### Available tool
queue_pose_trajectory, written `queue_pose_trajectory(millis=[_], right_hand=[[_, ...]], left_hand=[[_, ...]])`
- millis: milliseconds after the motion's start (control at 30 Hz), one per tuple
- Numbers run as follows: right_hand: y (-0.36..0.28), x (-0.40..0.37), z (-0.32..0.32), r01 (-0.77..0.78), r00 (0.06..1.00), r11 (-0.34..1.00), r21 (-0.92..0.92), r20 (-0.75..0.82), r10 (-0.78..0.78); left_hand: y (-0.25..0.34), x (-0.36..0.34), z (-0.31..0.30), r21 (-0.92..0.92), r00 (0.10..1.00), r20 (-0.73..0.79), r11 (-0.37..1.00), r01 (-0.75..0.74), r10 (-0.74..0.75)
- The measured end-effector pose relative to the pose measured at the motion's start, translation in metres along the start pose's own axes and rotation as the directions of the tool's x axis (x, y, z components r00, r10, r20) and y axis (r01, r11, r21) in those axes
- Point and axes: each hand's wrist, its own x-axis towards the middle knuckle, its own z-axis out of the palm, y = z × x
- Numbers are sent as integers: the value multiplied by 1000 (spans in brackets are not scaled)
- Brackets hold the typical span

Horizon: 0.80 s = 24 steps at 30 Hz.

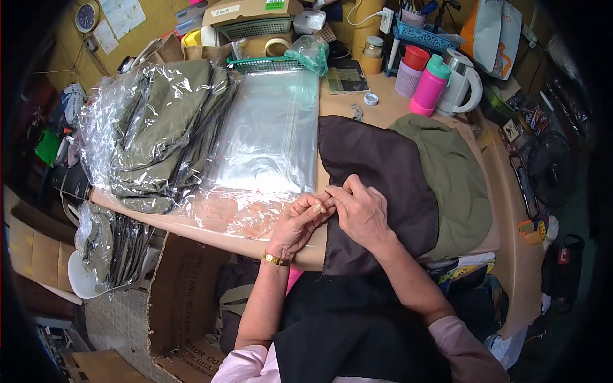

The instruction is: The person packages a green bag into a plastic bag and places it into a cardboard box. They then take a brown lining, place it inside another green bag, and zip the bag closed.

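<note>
A dark brown cloth (377,150) lies over an olive green cloth (463,185) on the table in front of me. My left hand (299,223), with a gold watch on its wrist, is closed in a pinch just off the brown cloth's left edge. Resting over that cloth, my right hand (363,214) is also closed, thumb and fingertips brought together at the same edge. The fingertips of both hands meet there. Whatever is pinched between them is too small or hidden to make out.
Flat clear plastic bags (268,134) lie left of the cloth, beside a pile of bagged olive garments (163,121). A pink bottle (429,89) and an electric kettle (456,83) stand at the back right. Below the table's front edge sits an open cardboard box (182,293).
</note>
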Motion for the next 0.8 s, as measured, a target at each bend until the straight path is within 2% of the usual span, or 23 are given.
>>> queue_pose_trajectory(millis=[100, 167, 233, 267, 300, 333, 400, 433, 467, 533, 567, 600, 667, 700, 733, 800], right_hand=[[3, 1, 4, -72, 997, 996, 57, 30, 70], [8, 5, 6, -179, 979, 951, 251, -51, 197], [22, 10, 12, -242, 966, 953, 182, -44, 254], [31, 10, 16, -304, 950, 946, 112, -41, 310], [44, 7, 23, -356, 934, 933, 42, 51, 354], [54, 7, 32, -359, 933, 932, 43, 48, 357], [69, 6, 45, -344, 939, 936, 79, 31, 343], [66, 8, 44, -371, 929, 927, 65, 43, 368], [66, 8, 44, -373, 928, 926, 63, 39, 372], [67, 6, 45, -362, 931, 925, 117, -15, 366], [68, 6, 44, -364, 930, 925, 114, -16, 368], [68, 6, 44, -373, 923, 915, 155, -37, 383], [68, 5, 43, -383, 914, 902, 200, -55, 401], [68, 6, 43, -387, 916, 905, 179, -43, 400], [68, 6, 42, -390, 916, 907, 158, -33, 399], [68, 6, 40, -392, 917, 908, 145, -10, 398]], left_hand=[[2, 0, 3, 3, 999, 32, 1000, 6, -7], [4, -2, 13, 15, 1000, -16, 1000, -1, 1], [1, -2, 1, 24, 998, -66, 1000, -4, 6], [-5, 0, -27, -161, 999, 47, 987, -4, 12], [-7, 2, -42, -336, 986, 159, 942, 16, 40], [-4, 2, -40, -334, 986, 161, 942, 20, 36], [0, 2, -34, -504, 914, 279, 856, -120, 293], [-1, -2, -22, -190, 969, -11, 950, -246, 249], [-9, 5, -6, 234, 902, -332, 951, -203, 274], [-24, 16, 15, 659, 824, -319, 734, -162, 469], [-32, 24, 0, 843, 811, -201, 519, -143, 550], [-24, 26, 11, 843, 812, -199, 519, -144, 548], [1, 28, 45, 928, 878, -345, 259, 267, 331], [-8, 37, 21, 971, 893, -195, 207, 118, 405], [-3, 36, 18, 972, 894, -193, 204, 117, 404], [10, 35, 10, 940, 949, -280, 243, 240, 148]])
